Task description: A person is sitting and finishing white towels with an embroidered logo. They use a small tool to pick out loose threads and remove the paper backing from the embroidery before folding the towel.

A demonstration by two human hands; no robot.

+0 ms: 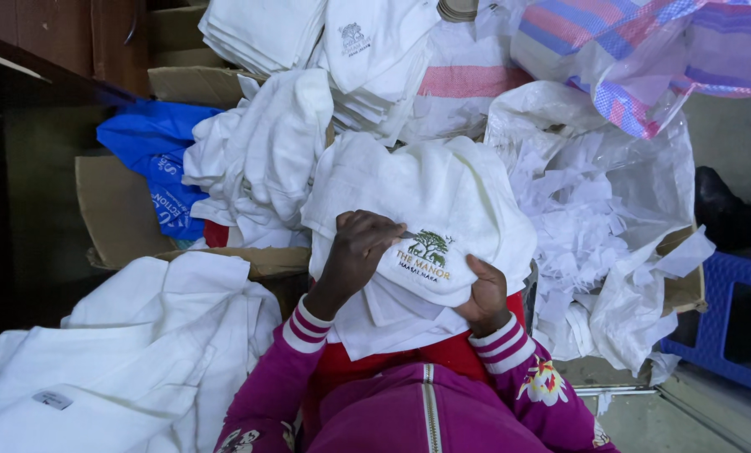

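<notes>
A white folded towel (442,197) with an embroidered green tree emblem (428,248) lies over my lap. My left hand (357,252) rests on it just left of the emblem and pinches a small thin tool whose tip touches the embroidery. My right hand (486,295) grips the towel's lower edge from beneath, right of the emblem, thumb on top. Both sleeves are magenta with white striped cuffs.
A heap of white cloth (262,159) fills a cardboard box (119,210) at the left, with a blue bag (153,147) behind. Folded white stacks (342,42) lie at the top. A sack of white scraps (597,201) sits right. White cloth (132,352) spreads lower left.
</notes>
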